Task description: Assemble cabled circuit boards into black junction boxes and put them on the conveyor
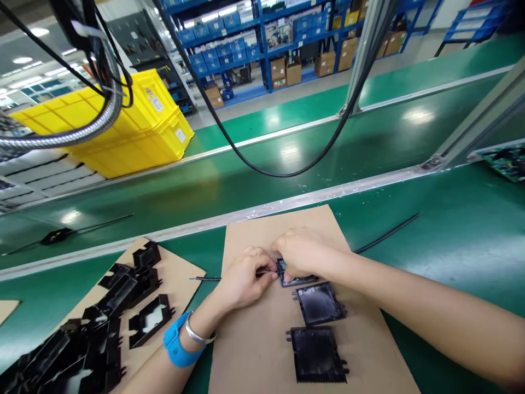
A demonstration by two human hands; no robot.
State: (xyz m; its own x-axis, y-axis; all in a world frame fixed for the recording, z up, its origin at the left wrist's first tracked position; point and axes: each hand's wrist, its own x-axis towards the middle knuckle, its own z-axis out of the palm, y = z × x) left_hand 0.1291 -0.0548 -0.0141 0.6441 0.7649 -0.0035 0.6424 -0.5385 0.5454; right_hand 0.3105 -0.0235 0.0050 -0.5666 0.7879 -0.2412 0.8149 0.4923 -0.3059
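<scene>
My left hand [250, 276] is closed, thumb and fingers pinching a black cable [210, 279] whose stripped end sticks out to the left. Under my right hand [298, 253] lies a small black plastic case [305, 281] with a green circuit board partly showing inside. The right fingers are bent down onto this case, and their tips are partly hidden. Below it on the cardboard sheet [254, 350] rest a black plastic cover [320, 304] and another black cover [319, 354], both lying flat. A black cable [388, 234] emerges beyond my right forearm.
Black plastic housings [117, 295] are heaped on a second cardboard piece [174, 268] at left. Yellow crates [135, 128] stand beyond the metal rail [197, 225]. A black cable [283, 174] loops down overhead. At far right sits a green circuit board [508, 161].
</scene>
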